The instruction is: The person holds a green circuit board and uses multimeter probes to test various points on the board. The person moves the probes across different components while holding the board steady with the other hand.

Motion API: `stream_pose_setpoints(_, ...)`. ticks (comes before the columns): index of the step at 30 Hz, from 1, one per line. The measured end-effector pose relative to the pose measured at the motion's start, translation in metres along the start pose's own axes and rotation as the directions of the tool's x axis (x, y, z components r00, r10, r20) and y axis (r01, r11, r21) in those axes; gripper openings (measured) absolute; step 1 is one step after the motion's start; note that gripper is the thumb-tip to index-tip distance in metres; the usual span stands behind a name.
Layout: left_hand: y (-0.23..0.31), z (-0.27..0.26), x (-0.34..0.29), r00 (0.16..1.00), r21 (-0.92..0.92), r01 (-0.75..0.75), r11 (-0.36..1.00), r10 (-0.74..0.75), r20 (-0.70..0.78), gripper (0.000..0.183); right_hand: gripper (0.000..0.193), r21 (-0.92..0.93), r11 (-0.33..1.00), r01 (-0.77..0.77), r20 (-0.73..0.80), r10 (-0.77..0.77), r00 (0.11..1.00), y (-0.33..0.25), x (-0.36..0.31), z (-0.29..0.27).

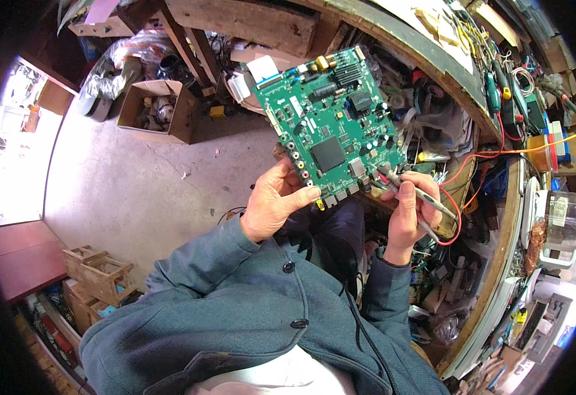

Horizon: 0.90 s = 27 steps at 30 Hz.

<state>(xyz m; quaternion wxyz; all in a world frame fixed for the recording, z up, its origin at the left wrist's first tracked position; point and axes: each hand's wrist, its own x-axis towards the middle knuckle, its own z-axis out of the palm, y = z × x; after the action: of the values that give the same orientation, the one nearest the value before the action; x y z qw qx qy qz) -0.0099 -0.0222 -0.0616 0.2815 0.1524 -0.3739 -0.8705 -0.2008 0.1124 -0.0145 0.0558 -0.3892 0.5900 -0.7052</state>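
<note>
A green circuit board is tilted up in front of me, with a black square chip, a finned heatsink and a row of round sockets along its left edge. My left hand grips the board's lower left corner, thumb on top. A white flat cable sticks out from the upper left corner. In my right hand are pen-like test probes, close to the board's lower right edge; whether a tip touches it, I cannot tell. From them a red lead runs up to the right.
On the right, the wooden workbench carries hand tools, wires and a clear plastic container. A cardboard box stands on the concrete floor. Wooden crates are at the lower left.
</note>
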Motion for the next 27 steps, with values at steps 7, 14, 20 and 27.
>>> stream_pose_setpoints(7, 0.002, 0.001, 0.001, 1.000, 0.011, -0.014, 1.000, 0.014, 0.002, 0.055, 0.012, 0.021, 1.000, 0.007, -0.002, -0.007, 1.000, 0.002, 0.002, -0.003)
stream_pose_setpoints(14, 0.000, -0.002, 0.000, 0.999, 0.044, 0.028, 0.999, -0.028, -0.019, 0.056, 0.013, 0.026, 1.000, -0.010, -0.002, 0.010, 1.000, -0.001, 0.002, -0.003)
stream_pose_setpoints(20, 0.004, -0.001, -0.001, 0.998, 0.052, 0.046, 0.998, -0.044, -0.042, 0.055, 0.014, 0.039, 0.999, -0.027, -0.019, 0.028, 0.999, 0.000, 0.003, -0.005)
stream_pose_setpoints(27, 0.007, 0.004, -0.004, 0.991, 0.030, 0.102, 0.994, -0.099, -0.087, 0.055, 0.015, 0.121, 0.991, -0.054, -0.042, 0.059, 0.997, 0.000, 0.002, -0.012)
